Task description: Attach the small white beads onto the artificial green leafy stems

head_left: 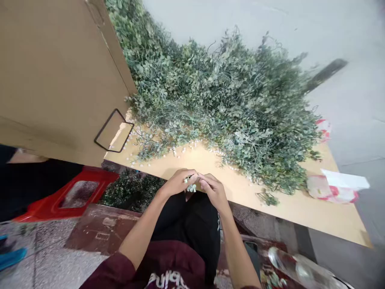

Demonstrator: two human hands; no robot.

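Close to the table's front edge, my left hand is closed around a small artificial leaf sprig, whose pale green leaves show below the fingers. The fingertips of my right hand are pinched together and meet those of the left. Whatever lies between the right fingertips is too small to make out. Many small white beads are scattered on the table just beyond my hands. Behind them rises a large heap of artificial green foliage.
The wooden table carries the heap. A big cardboard box stands at left, by a black wire frame. A red plastic stool is below. At right lie a red-and-white packet and a loose sprig.
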